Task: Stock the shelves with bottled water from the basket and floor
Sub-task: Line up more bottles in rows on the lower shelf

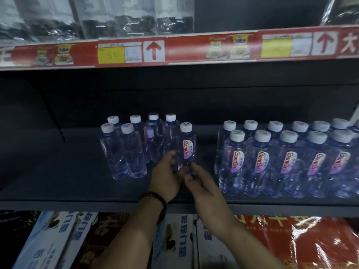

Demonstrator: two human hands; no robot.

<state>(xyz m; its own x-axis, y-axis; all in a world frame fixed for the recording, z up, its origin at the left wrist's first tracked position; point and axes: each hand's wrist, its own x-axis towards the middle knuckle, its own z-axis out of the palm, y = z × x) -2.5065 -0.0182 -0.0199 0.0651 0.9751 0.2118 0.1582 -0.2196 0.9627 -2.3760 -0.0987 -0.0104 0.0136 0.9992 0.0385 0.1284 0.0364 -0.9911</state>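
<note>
Bottle upright on the shelf, held low by both grips.
Left grip wraps its lower body and right grip pinches the base. Its long axis is vertical, cap up, label facing out. Best to keep it plumb, square the label forward, and seat it just beside the left cluster, well apart from the right rows.

Bagged goods above; boxes, red packs below.

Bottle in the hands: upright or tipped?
Upright. The bottle stands cap up, parallel to its stocked neighbours, base down at the shelf, gripped low by the left hand and right hand.
</note>
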